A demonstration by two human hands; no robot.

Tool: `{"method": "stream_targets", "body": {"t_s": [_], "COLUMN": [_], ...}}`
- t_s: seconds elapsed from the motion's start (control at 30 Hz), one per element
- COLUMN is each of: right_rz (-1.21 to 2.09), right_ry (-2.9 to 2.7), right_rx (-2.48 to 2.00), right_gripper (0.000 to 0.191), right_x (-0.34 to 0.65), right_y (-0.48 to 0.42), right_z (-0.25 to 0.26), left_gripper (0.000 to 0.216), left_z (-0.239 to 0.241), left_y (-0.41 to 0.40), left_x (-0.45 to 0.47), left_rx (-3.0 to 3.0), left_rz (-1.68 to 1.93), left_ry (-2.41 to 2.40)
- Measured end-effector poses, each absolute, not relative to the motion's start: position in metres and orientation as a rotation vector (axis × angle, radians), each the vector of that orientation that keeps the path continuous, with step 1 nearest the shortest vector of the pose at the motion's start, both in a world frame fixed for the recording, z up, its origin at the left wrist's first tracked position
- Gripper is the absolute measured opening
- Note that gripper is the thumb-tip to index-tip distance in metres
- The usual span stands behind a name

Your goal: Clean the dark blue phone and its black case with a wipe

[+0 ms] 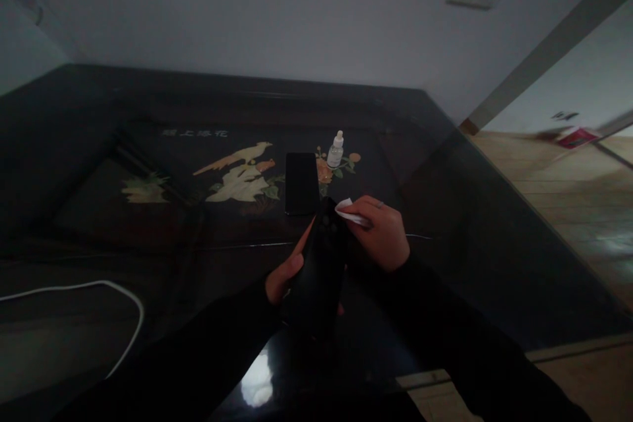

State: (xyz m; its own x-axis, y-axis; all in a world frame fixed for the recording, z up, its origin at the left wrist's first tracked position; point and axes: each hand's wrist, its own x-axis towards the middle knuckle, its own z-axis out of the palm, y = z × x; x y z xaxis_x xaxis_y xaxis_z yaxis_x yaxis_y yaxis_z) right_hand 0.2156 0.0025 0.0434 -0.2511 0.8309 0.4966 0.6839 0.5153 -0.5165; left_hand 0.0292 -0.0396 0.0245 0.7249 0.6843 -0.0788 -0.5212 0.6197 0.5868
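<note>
Black sleeves (pixel 459 323) cover both forearms, which reach forward from the lower edge of the view and converge over a dark, glossy table (pixel 445 191).

Left hand (pixel 284 277): positioned low, at the left side of a black phone (pixel 316 283), palm turned inward. The thumb lies along the near left edge; one finger extends up the same side toward the top end. A fingertip shows at the opposite edge. The fingers are closed around the body of the phone as far as can be seen; those underneath are hidden. The phone is tilted, top end away from the person, with its camera lenses facing up.

Right hand (pixel 380 231): raised at the phone's upper right, wrist bent inward, knuckles up, with a band on one finger. Thumb and forefinger are pinched together on a folded white wipe (pixel 352 212), whose tip meets the phone's top right corner. Whether it presses there cannot be told.

Just beyond the held phone, a second phone (pixel 302 183) lies flat, dark face up. To its right, a clear dropper bottle (pixel 335 153) with a white top stands upright on the table's floral inlay (pixel 324 171). A white cable (pixel 137 316) curves across the left side.
</note>
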Motion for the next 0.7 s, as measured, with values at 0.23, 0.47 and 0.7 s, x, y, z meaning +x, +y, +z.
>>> {"method": "stream_targets", "body": {"t_s": [0.23, 0.47, 0.7], "right_rz": [0.275, 0.309, 0.168], "right_ry": [-1.97, -1.913, -2.036], "right_rx": [-1.223, -1.196, -1.08], "right_gripper": [0.013, 0.012, 0.02], "right_x": [0.219, 0.217, 0.203], "right_y": [-0.003, -0.001, 0.01], "right_z": [0.045, 0.053, 0.069], "left_gripper": [0.081, 0.086, 0.068], "left_z": [0.017, 0.021, 0.029], "left_y": [-0.049, -0.042, -0.037], "left_x": [0.035, 0.027, 0.024], "left_rx": [0.618, 0.576, 0.514], "left_rz": [0.813, 0.694, 0.54], "left_ry": [0.281, 0.249, 0.246]}}
